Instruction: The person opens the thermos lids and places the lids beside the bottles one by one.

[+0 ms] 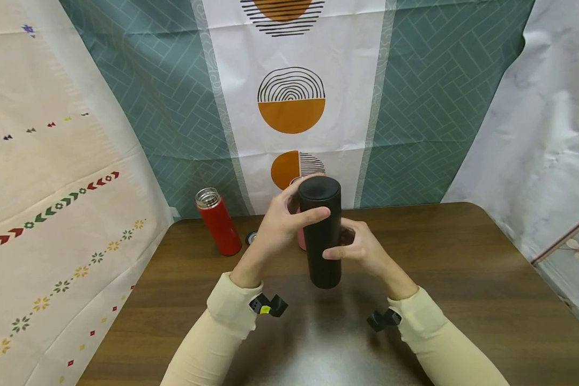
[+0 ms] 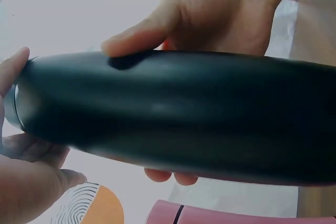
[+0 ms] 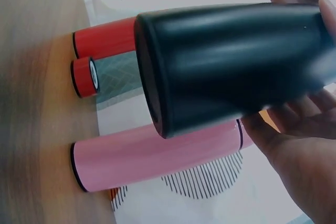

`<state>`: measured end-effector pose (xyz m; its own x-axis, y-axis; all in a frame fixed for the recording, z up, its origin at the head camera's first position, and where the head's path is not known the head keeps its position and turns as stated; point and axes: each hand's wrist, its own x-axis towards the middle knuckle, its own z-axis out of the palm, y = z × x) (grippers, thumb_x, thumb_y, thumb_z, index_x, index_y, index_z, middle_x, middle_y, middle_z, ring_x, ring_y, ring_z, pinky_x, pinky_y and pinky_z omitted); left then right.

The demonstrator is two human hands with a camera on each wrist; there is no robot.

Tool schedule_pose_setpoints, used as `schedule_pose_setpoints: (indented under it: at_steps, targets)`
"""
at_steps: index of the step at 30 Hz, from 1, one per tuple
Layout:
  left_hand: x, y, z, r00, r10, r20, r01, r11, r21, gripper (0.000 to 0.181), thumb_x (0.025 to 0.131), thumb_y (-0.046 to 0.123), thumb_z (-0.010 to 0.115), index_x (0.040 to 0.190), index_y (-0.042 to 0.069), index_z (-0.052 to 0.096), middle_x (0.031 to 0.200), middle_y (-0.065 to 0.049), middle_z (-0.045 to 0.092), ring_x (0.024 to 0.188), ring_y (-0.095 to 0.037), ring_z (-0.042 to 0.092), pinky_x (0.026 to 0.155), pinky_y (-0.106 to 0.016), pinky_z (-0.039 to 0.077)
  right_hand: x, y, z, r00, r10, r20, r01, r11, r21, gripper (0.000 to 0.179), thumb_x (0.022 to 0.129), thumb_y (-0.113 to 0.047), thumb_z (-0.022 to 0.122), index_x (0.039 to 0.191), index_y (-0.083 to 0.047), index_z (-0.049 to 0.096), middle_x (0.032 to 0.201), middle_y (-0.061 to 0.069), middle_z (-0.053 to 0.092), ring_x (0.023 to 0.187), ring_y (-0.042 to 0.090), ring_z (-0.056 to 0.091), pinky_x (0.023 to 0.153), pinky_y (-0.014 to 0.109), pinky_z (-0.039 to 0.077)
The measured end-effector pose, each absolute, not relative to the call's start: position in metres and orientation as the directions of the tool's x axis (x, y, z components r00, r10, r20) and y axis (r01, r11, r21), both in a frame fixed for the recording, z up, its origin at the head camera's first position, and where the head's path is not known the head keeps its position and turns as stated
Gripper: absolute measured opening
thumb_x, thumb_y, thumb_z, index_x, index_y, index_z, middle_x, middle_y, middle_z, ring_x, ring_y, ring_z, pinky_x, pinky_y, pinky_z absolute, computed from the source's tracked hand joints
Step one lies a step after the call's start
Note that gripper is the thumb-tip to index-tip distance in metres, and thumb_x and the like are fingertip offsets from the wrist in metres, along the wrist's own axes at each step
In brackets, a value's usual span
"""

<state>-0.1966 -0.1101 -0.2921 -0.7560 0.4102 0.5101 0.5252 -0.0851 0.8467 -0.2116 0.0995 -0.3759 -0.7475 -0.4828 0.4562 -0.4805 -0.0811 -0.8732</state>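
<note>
Both hands hold a tall black thermos bottle [image 1: 322, 241] nearly upright in the middle of the head view. Its lid end is on top, and the right wrist view shows the bottle's underside lifted off the table. My left hand [image 1: 281, 221] grips the top around the lid, thumb across the front. Lower down, my right hand [image 1: 364, 247] wraps the body from the right, its thumb on the near side. In the left wrist view the left hand [image 2: 31, 182] is at the lid end and the right hand [image 2: 220, 19] spans the middle.
Behind the black bottle stands a pink bottle [image 3: 136, 161], mostly hidden in the head view. An uncapped red bottle [image 1: 222, 228] with a bare metal neck stands back left, its red cap [image 3: 83, 77] beside it. A patterned cloth [image 1: 289, 145] hangs behind the wooden table [image 1: 439, 268].
</note>
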Motion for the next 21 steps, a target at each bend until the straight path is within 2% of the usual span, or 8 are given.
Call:
schedule_pose_setpoints:
  at_steps: [3,6,10,17,21]
  targets:
    - [-0.195,-0.108,-0.292,-0.763,0.387,0.517,0.528,-0.087,0.845,0.070,0.089,0.040,0.083,0.148,0.013,0.057,0.144,-0.003,0.059,0.137,-0.022,0.049,0.117,-0.050,0.036,-0.210,0.098,-0.376,-0.759,-0.458,0.463,-0.488,-0.070,-0.870,0.047,0.081,-0.010,0.083,0.124,0.001,0.069,0.108,0.008,0.075,0.093,0.026,0.072,0.086,0.033,0.059]
    - [-0.193,-0.106,-0.292,-0.765,0.368,0.528,0.537,-0.087,0.839,0.070,0.090,0.035,0.083,0.149,0.010,0.056,0.144,-0.002,0.059,0.138,-0.020,0.048,0.118,-0.050,0.034,-0.208,0.096,-0.376,-0.775,-0.435,0.459,-0.487,-0.053,-0.872,0.049,0.081,-0.010,0.084,0.126,0.000,0.069,0.109,0.008,0.075,0.093,0.026,0.072,0.086,0.033,0.059]
    - [-0.192,-0.105,-0.294,-0.774,0.338,0.535,0.540,-0.087,0.837,0.063,0.091,0.022,0.081,0.148,0.010,0.056,0.142,-0.002,0.060,0.135,-0.021,0.052,0.117,-0.048,0.037,-0.208,0.093,-0.376,-0.793,-0.407,0.453,-0.486,-0.023,-0.874,0.049,0.081,-0.010,0.084,0.127,-0.003,0.070,0.111,0.009,0.075,0.094,0.028,0.073,0.086,0.034,0.059]
    - [-0.192,-0.098,-0.299,-0.795,0.250,0.553,0.551,-0.084,0.830,0.063,0.090,0.016,0.082,0.147,0.008,0.057,0.137,-0.003,0.063,0.122,-0.023,0.061,0.110,-0.044,0.047,-0.206,0.086,-0.379,-0.823,-0.329,0.463,-0.493,0.008,-0.870,0.050,0.079,-0.008,0.085,0.127,-0.004,0.070,0.113,0.011,0.075,0.095,0.027,0.072,0.087,0.032,0.059]
    - [-0.192,-0.096,-0.300,-0.810,0.220,0.543,0.547,-0.048,0.836,0.062,0.092,0.012,0.079,0.149,0.013,0.055,0.136,-0.001,0.064,0.120,-0.022,0.063,0.108,-0.042,0.050,-0.206,0.084,-0.380,-0.834,-0.316,0.453,-0.483,0.021,-0.875,0.052,0.080,-0.008,0.086,0.129,-0.005,0.069,0.116,0.011,0.074,0.099,0.026,0.073,0.090,0.033,0.059]
